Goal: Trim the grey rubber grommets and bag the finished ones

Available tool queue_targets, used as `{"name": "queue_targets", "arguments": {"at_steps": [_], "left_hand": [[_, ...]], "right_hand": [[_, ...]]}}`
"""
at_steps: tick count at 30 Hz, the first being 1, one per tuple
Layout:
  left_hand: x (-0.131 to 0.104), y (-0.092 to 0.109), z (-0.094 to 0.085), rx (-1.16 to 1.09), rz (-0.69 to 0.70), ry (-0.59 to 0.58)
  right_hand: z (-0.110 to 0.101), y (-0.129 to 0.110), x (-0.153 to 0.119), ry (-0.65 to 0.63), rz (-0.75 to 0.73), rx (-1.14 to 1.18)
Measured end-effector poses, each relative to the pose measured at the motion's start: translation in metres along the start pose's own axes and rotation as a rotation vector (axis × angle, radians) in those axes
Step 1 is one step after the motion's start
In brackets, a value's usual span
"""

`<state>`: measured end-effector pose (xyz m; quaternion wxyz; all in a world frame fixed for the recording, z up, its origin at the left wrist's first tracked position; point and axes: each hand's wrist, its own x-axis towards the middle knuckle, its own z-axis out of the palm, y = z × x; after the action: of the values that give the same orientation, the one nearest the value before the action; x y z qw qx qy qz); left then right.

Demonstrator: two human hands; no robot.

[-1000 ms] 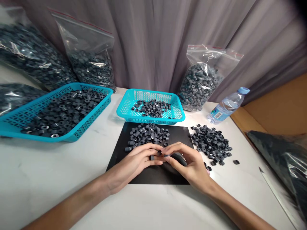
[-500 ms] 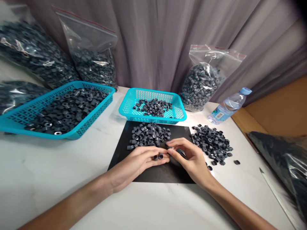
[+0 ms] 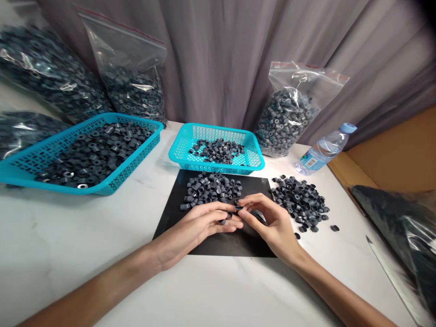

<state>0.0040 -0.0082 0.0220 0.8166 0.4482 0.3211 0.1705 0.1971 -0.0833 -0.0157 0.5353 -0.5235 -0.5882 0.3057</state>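
Over the black mat point(image 3: 235, 246), my left hand point(image 3: 206, 221) is half curled, with small dark grey caps point(image 3: 229, 215) held among its fingers. My right hand point(image 3: 272, 222) meets its fingertips from the right, thumb and forefinger pinching another dark cap point(image 3: 239, 208). The fingertips of both hands are touching or nearly so. Just beyond them, a heap of the same grey caps point(image 3: 213, 188) lies on the far part of the mat. Right of my right hand, a second pile of dark caps point(image 3: 301, 202) spreads over the white table.
A blue basket point(image 3: 218, 169) with some dark pieces stands behind the mat; a larger blue basket point(image 3: 116, 181), well filled, is left. Clear bags of parts point(image 3: 286, 120) line the curtain. A water bottle point(image 3: 322, 152) tilts in view at right, near a pointed white strip point(image 3: 391, 277).
The caps in my left hand have shifted between its fingers. My right fingertips have turned the pinched cap so its open side shows. The view has tipped slightly.
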Motion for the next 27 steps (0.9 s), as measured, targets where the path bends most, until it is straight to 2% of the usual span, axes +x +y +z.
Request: {"name": "queue_targets", "arguments": {"at_steps": [6, 10, 18, 24, 27], "left_hand": [[0.000, -0.002, 0.001, 0.165, 0.026, 0.068], [0.001, -0.003, 0.002, 0.023, 0.036, 0.077], [0.005, -0.007, -0.003, -0.156, -0.035, -0.054], [0.007, -0.010, -0.003, -0.193, -0.059, -0.057], [0.009, -0.009, -0.002, -0.167, -0.055, -0.046]], "right_hand": [[-0.003, -0.002, -0.002, -0.007, -0.042, -0.042], [-0.003, 0.000, -0.004, -0.010, -0.069, -0.073], [-0.004, -0.005, -0.005, 0.020, -0.119, -0.155], [-0.002, -0.017, -0.001, -0.060, -0.177, -0.239], [-0.005, -0.020, 0.002, -0.144, -0.173, -0.244]]}}
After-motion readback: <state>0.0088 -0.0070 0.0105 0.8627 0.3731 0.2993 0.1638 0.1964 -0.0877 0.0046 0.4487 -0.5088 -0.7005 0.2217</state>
